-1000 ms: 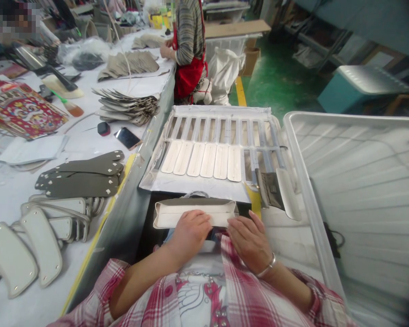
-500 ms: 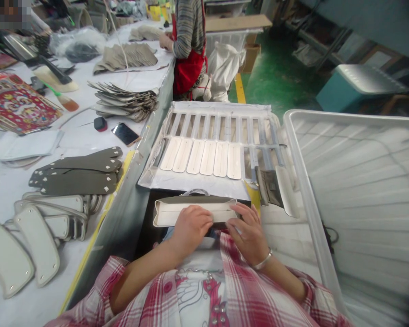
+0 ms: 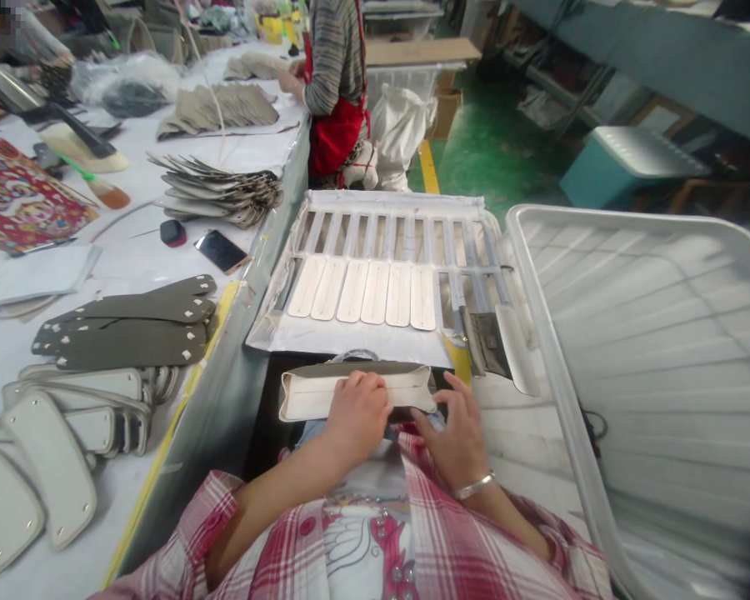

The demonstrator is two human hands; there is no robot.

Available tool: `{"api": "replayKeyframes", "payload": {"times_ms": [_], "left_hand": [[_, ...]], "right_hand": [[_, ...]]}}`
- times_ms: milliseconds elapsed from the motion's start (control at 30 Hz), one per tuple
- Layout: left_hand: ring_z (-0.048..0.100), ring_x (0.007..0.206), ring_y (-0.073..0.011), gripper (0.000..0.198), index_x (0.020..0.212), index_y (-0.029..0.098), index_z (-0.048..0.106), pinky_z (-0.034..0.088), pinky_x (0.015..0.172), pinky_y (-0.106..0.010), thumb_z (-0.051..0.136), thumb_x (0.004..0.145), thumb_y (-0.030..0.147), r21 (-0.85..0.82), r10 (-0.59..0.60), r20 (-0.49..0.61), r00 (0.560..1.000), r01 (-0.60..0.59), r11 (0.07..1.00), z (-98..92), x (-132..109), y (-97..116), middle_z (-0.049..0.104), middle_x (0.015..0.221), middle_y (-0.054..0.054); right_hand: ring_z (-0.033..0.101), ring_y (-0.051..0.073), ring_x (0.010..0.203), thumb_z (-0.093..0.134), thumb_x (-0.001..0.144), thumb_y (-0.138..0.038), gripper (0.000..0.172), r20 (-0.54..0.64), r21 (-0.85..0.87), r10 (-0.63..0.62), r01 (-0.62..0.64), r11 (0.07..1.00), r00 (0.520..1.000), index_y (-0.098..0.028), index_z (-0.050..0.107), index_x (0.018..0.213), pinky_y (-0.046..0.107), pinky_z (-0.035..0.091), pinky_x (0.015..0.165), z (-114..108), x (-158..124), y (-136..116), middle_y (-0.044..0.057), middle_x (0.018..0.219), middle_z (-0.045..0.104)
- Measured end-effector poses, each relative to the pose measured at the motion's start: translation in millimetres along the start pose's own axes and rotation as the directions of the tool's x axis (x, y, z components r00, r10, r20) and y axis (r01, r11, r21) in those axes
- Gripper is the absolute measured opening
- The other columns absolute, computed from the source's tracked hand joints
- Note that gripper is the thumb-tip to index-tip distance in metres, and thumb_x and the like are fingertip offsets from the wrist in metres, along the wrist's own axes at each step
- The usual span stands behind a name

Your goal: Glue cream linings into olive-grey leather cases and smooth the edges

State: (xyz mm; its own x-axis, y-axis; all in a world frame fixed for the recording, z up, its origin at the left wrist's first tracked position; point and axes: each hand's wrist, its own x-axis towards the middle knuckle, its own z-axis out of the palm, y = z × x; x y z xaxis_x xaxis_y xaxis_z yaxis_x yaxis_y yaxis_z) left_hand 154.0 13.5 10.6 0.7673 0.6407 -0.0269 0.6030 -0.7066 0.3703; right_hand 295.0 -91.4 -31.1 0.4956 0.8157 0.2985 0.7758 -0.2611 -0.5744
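In front of my body lies a long, narrow bag piece (image 3: 306, 395), with a cream panel facing up and a dark far edge. It looks like an unfinished bag with its base upward. My left hand (image 3: 359, 408) grips its middle, fingers bent over the cream panel. Beside its right end, my right hand (image 3: 453, 429) is open, thumb and fingers apart. Beyond, a white slatted rack (image 3: 375, 200) carries several cream strips (image 3: 350, 292) in a row. A dark and cream bag piece (image 3: 493, 343) hangs at the rack's right side.
Left is a worktable (image 3: 131, 258) with dark strips (image 3: 134, 346), pale riveted panels (image 3: 53, 450), a phone (image 3: 221, 252) and stacked pieces (image 3: 225, 192). A large white plastic bin (image 3: 637, 218) stands right. A co-worker in a red apron (image 3: 341, 137) stands ahead.
My right hand has come off the right end of the bag piece and its fingers have spread. My left hand stays on the panel. The view has shifted slightly right.
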Motion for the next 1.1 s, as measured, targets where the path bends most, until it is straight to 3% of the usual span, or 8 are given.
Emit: {"api": "replayKeyframes", "payload": {"times_ms": [67, 133, 267, 333, 500, 600, 833, 1100], "left_hand": [[0.047, 0.091, -0.0224, 0.013, 0.075, 0.017, 0.060, 0.037, 0.071, -0.038, 0.053, 0.084, 0.025, 0.023, 0.005, -0.004, 1.000, -0.005, 1.000, 1.3, 0, -2, 0.058, 0.094, -0.003], [0.047, 0.090, -0.0226, 0.013, 0.076, 0.017, 0.060, 0.037, 0.070, -0.038, 0.052, 0.084, 0.024, 0.029, 0.014, -0.003, 1.000, -0.014, 0.999, 1.9, 0, -3, 0.057, 0.093, -0.004], [0.047, 0.091, -0.0233, 0.011, 0.076, 0.017, 0.059, 0.038, 0.070, -0.039, 0.053, 0.083, 0.023, 0.008, 0.018, 0.010, 1.000, -0.018, 1.000, 1.8, 3, -3, 0.057, 0.094, -0.004], [0.047, 0.091, -0.0239, 0.010, 0.076, 0.016, 0.059, 0.039, 0.070, -0.039, 0.053, 0.082, 0.023, -0.004, 0.014, 0.015, 1.000, -0.014, 1.000, 1.5, 5, -3, 0.057, 0.094, -0.005], [0.049, 0.091, -0.0218, 0.005, 0.075, 0.016, 0.058, 0.041, 0.077, -0.037, 0.061, 0.077, 0.021, -0.180, 0.016, 0.041, 0.999, -0.008, 0.984, -5.5, 2, -20, 0.056, 0.097, -0.005], [0.048, 0.097, -0.0200, 0.030, 0.098, 0.017, 0.056, 0.041, 0.085, -0.034, 0.069, 0.071, 0.021, -0.298, 0.034, -0.032, 0.999, -0.042, 0.954, -15.4, -13, -41, 0.052, 0.106, -0.006], [0.048, 0.085, -0.0194, 0.015, 0.079, 0.018, 0.060, 0.036, 0.075, -0.034, 0.056, 0.085, 0.031, -0.089, 0.093, 0.060, 0.994, -0.088, 0.992, -21.1, -34, -62, 0.058, 0.085, -0.003], [0.047, 0.083, -0.0208, 0.018, 0.074, 0.018, 0.059, 0.034, 0.071, -0.036, 0.047, 0.087, 0.023, 0.028, -0.031, 0.001, 1.000, 0.031, 0.999, -16.9, -30, -42, 0.056, 0.082, -0.004]], "right_hand": [[0.053, 0.026, 0.095, 0.062, 0.068, -0.047, 0.034, 0.019, 0.011, 0.187, -0.187, 0.982, 0.982, -0.018, 0.048, 0.081, 0.041, 0.043, 0.082, 0, 1, 0, 0.013, 0.098, 0.057], [0.054, 0.020, 0.069, 0.058, 0.068, -0.053, 0.036, 0.237, 0.057, 0.361, -0.384, 0.922, 0.902, -0.020, 0.047, 0.070, 0.033, 0.043, 0.065, -2, 3, -2, 0.005, 0.071, 0.057], [0.040, 0.011, 0.037, 0.038, 0.079, -0.059, 0.050, 0.749, 0.115, 0.457, -0.774, 0.623, 0.480, -0.019, 0.046, 0.050, 0.025, 0.029, 0.042, -1, 5, -13, -0.001, 0.042, 0.045], [0.036, 0.009, 0.032, 0.031, 0.083, -0.058, 0.056, 0.818, 0.108, 0.443, -0.855, 0.508, 0.367, -0.018, 0.050, 0.049, 0.024, 0.024, 0.037, 3, 5, -19, -0.001, 0.037, 0.043], [0.036, 0.008, 0.030, 0.033, 0.084, -0.056, 0.054, 0.851, 0.182, 0.383, -0.886, 0.427, 0.360, -0.017, 0.054, 0.053, 0.022, 0.023, 0.035, 13, 5, -31, -0.002, 0.035, 0.045], [0.035, 0.007, 0.030, 0.038, 0.082, -0.057, 0.052, 0.859, 0.193, 0.390, -0.914, 0.356, 0.333, -0.016, 0.054, 0.056, 0.021, 0.021, 0.035, 18, 6, -34, -0.001, 0.037, 0.048], [0.042, 0.007, 0.036, 0.053, 0.073, -0.058, 0.047, 0.879, 0.312, 0.308, -0.928, 0.204, 0.364, -0.012, 0.060, 0.064, 0.020, 0.023, 0.038, 27, 1, -31, 0.003, 0.047, 0.056], [0.041, 0.008, 0.036, 0.054, 0.068, -0.062, 0.050, 0.831, 0.316, 0.351, -0.885, 0.343, 0.432, -0.012, 0.062, 0.066, 0.021, 0.029, 0.037, 28, 2, -44, 0.006, 0.054, 0.063]]}}
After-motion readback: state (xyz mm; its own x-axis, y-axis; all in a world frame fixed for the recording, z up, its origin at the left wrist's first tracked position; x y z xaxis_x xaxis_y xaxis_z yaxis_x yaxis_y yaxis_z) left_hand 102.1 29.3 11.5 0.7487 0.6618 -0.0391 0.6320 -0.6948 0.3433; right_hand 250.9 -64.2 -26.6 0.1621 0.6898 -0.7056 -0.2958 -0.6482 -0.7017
